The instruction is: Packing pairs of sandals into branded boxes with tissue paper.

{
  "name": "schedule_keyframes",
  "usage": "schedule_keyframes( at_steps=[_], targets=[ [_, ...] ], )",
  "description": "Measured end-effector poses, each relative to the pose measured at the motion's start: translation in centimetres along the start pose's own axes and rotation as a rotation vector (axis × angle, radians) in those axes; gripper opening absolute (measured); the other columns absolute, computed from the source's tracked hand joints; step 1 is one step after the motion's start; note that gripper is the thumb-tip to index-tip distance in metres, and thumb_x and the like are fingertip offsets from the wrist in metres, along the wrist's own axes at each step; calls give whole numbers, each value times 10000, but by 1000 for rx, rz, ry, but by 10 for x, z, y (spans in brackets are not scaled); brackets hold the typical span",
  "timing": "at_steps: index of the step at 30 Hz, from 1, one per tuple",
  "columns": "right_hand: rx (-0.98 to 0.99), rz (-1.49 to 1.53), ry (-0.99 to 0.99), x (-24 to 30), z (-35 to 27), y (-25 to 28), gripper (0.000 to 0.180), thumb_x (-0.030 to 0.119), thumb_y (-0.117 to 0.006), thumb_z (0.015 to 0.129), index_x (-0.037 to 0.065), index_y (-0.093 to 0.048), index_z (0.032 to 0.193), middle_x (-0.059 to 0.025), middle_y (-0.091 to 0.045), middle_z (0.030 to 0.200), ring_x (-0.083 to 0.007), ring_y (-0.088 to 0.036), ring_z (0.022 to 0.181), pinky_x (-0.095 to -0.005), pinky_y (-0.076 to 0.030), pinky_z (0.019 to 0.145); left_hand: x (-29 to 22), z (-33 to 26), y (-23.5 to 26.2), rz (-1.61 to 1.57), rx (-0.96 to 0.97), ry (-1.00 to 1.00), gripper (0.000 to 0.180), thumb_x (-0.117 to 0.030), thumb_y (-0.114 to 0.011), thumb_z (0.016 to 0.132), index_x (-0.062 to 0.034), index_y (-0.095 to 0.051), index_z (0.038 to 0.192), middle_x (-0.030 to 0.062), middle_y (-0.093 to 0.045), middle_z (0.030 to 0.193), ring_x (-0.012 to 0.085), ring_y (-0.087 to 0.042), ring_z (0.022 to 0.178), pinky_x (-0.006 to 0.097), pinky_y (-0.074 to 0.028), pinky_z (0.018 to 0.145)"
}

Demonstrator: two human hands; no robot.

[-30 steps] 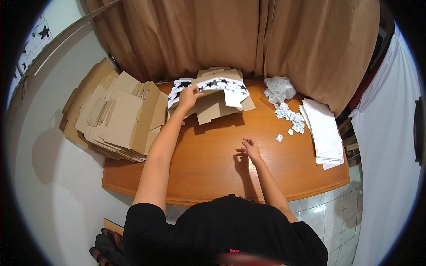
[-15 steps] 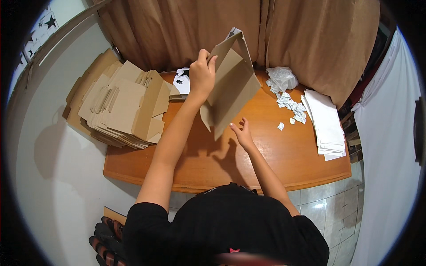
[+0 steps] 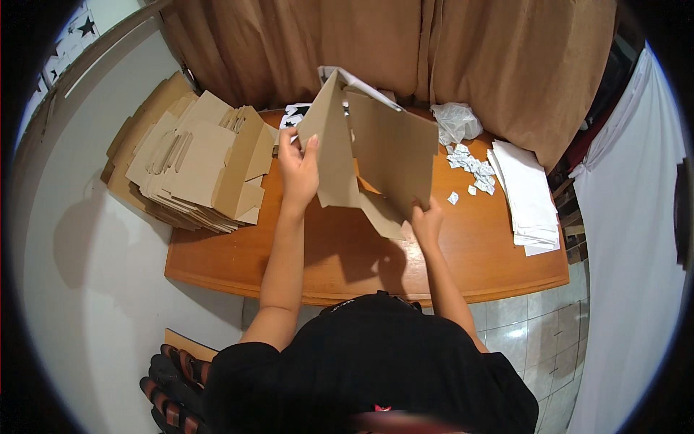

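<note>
Above the wooden table, a brown cardboard box (image 3: 390, 148) is held up between my hands, partly unfolded, with a gap showing through it. Its far top edge carries a white strip. My left hand (image 3: 298, 163) is closed on the box's left panel, thumb on the near face. At the lower right corner my right hand (image 3: 426, 217) pinches the right panel. A flap hangs down at the box's bottom, close to the right hand's fingers.
Flat cardboard boxes (image 3: 195, 155) are stacked on the left of the table (image 3: 347, 278). White sachets (image 3: 473, 172) lie scattered by a clear plastic bag (image 3: 455, 124) at the back right. Beside them is a pile of white sheets (image 3: 524, 195). Brown curtains (image 3: 296, 43) hang behind.
My right hand, open and apart before, has taken hold of the box's right side. The box has come lower and spread wider, and my left hand has moved left and down with it.
</note>
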State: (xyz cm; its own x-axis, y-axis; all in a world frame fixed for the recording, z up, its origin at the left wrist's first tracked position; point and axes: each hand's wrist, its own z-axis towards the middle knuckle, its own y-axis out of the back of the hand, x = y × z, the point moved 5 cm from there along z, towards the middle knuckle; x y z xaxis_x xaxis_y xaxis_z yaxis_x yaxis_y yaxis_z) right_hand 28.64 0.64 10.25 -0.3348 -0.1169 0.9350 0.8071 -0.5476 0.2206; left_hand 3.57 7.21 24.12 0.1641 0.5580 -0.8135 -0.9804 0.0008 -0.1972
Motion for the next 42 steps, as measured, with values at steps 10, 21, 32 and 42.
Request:
schedule_keyframes(
  at_steps=[10,21,32,42],
  targets=[
    [376,-433,338,93,49,43,199,104,-626,735,41,-647,923,-177,-630,741,-341,-610,705,-389,-471,651,29,-75,55,147,-131,312,508,-4,-572,825,-18,-289,1246,183,-348,1278,197,-524,994,299,-456,794],
    [873,-784,452,75,64,-13,331,107,-703,636,78,-658,963,-144,-646,880,-304,-601,860,-393,-464,810,66,-157,97,367,26,833,324,-227,-596,844,60,-556,989,132,-619,913,217,-628,779,321,-565,607],
    [645,-620,259,42,-15,3,247,158,-696,690,86,-595,903,-88,-540,949,-287,-498,922,-427,-409,802,22,-170,68,1165,-301,385,475,-29,-649,740,-93,-486,1181,134,-449,1262,316,-336,1263,517,-273,989],
    [270,-736,415,-6,-19,43,428,110,-678,705,1,-505,1081,-251,-447,1088,-401,-430,1025,-444,-403,854,63,-171,43,1625,231,628,1028,-563,-704,606,48,-317,1338,210,-207,1444,348,8,1373,662,47,993]
  ],
)
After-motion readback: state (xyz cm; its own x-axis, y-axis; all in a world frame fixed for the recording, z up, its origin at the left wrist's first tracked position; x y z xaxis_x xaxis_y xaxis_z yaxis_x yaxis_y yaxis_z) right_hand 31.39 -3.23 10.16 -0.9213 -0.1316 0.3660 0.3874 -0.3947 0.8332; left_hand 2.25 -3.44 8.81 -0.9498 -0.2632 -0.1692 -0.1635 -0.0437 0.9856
